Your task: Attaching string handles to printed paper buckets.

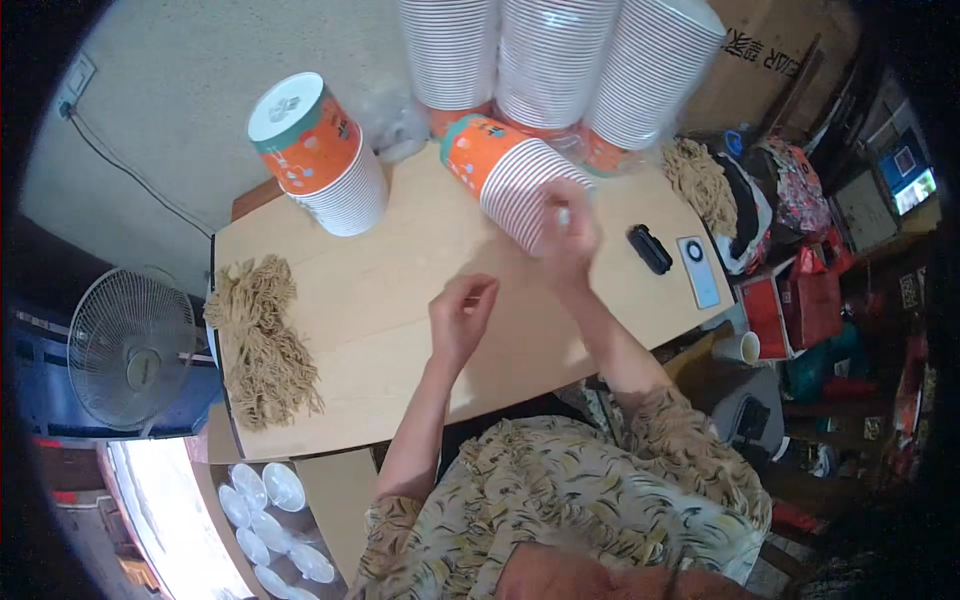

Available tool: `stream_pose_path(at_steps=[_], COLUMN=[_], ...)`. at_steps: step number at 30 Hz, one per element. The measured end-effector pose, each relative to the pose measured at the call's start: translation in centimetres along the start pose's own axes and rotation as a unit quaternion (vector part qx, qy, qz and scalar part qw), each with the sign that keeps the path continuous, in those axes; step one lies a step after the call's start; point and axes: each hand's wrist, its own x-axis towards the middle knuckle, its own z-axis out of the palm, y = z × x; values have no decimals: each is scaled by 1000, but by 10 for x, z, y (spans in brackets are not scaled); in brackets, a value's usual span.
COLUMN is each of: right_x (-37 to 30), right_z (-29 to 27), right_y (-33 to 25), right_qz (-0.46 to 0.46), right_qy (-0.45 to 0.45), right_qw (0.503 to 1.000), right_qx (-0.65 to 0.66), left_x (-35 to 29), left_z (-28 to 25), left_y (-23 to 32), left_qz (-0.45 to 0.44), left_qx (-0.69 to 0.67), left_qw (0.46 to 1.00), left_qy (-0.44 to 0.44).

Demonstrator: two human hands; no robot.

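Observation:
A stack of nested paper tubs (500, 165), orange and teal outside with white rims, lies on its side at the back middle of the table. Right at its open end is my right hand (568, 235), raised and smeared by motion; whether it touches the rims I cannot tell. My left hand (462, 318) hovers over the middle of the table, its fingers curled toward the thumb. Anything pinched there is hidden or too small to make out. Another tub stack (325, 155) stands upside down at the back left. A bundle of tan twine (262, 345) lies at the left edge.
Tall wrapped tub stacks (560, 65) rise along the back. A black case (650, 249) and a phone (698, 272) lie at the right, near more twine (700, 185). Left of the table stands a fan (135, 350); below, a cardboard box holds clear plastic lids (268, 525).

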Motion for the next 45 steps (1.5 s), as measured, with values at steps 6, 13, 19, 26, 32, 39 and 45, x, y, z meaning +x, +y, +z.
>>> stream_pose_path(at_steps=[6, 13, 19, 26, 32, 39, 45], right_x=[24, 36, 40, 45, 55, 52, 56], right_z=[-89, -94, -113, -125, -134, -159, -173], right_y=[102, 131, 153, 141, 125, 122, 26], right_qz=[47, 135, 5, 22, 74, 116, 150], right_qy=[78, -11, -71, -126, -213, -259, -339], right_qw=[985, 984, 985, 980, 955, 956, 920], right_qx=[-150, -111, -157, -150, -192, -73, -127], left_x=[22, 24, 19, 20, 15, -1, -29], left_z=[70, 97, 112, 112, 118, 141, 109], left_y=[14, 0, -23, 5, 15, 28, 46], left_qz=[79, 61, 54, 21, 16, 13, 17], left_qx=[-1, 96, 95, 120, 164, 118, 36], left_qw=[996, 988, 981, 971, 967, 982, 994], left_qy=[35, 106, 162, 205, 194, 149, 98])
